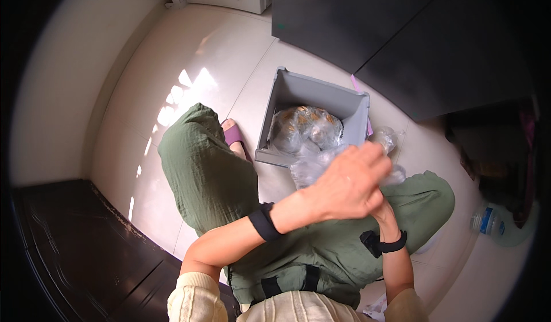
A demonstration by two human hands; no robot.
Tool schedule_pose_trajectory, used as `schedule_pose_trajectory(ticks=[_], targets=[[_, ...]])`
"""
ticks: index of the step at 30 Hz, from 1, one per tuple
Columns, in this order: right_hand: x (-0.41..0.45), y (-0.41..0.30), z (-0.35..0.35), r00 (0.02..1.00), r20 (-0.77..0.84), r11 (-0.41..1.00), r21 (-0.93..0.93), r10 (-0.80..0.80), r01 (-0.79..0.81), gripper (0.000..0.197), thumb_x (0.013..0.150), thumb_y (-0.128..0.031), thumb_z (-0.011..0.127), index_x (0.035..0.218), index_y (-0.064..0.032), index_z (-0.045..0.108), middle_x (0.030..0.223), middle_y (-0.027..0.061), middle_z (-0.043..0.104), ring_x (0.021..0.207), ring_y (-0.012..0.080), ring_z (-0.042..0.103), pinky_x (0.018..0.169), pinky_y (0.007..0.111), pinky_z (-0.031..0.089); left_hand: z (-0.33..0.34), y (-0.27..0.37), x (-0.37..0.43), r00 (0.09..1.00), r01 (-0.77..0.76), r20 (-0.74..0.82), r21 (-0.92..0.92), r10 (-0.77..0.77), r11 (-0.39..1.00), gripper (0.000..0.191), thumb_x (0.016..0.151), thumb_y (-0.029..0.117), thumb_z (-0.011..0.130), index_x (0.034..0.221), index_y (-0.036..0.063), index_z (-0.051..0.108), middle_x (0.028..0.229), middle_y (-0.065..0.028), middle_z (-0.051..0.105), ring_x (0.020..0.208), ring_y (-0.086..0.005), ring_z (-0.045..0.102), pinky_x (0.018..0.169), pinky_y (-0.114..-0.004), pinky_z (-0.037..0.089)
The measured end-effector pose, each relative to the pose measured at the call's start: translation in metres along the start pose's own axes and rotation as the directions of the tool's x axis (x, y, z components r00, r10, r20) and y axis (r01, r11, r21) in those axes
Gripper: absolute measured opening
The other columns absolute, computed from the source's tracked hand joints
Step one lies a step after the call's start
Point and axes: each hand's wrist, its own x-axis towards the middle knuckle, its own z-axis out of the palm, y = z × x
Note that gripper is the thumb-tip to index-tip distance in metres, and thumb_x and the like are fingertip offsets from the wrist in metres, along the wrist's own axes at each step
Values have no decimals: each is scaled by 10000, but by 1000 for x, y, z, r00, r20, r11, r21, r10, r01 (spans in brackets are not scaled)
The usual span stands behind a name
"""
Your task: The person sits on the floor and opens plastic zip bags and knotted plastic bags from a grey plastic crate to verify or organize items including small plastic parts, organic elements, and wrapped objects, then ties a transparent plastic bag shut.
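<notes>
My left hand (351, 184) reaches across in front of my right hand (379, 205), covering most of it. Clear crinkled plastic bags (310, 167) show just beyond my left hand, over the near side of a grey plastic bin (320, 81); whether either hand grips them cannot be told. Inside the bin lies a clear plastic bag with orange-brown pieces (308, 117). More clear plastic (385, 137) rests on the floor right of the bin. My fingers are partly blurred and hidden.
Dark cabinet fronts (366, 25) stand beyond the bin. A large clear plastic bottle (490, 223) lies at the right. Dark wooden furniture (86, 253) is at the lower left. My foot in a purple slipper (233, 135) is left of the bin, on the tiled floor (232, 42).
</notes>
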Motion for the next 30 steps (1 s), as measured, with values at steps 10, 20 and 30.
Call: schedule_pose_trajectory(ticks=[10,20,30], targets=[[35,-65,-10,859,-5,839,218,512,-498,647,952,-616,397,919,-10,619,685,-9,469,522,82,418,486,236,391,-29,-25,-11,987,26,149,215,-59,976,375,647,-50,647,979,101,735,759,-52,612,657,-246,604,596,-353,487],[29,-71,-30,957,226,827,491,183,-274,133,854,-82,693,962,-6,689,933,40,658,892,122,606,780,251,485,-14,-26,-14,874,484,321,-505,-365,715,282,855,-5,622,1134,29,642,974,-50,646,929,-172,614,865,-317,488],[23,-77,-31,980,110,984,-40,-166,171,174,782,-12,609,955,-11,626,876,109,628,823,261,606,738,360,475,9,-58,-29,772,541,529,-253,-353,802,384,1002,318,494,1192,1,596,1064,-108,656,1049,-171,581,909,-324,448]])
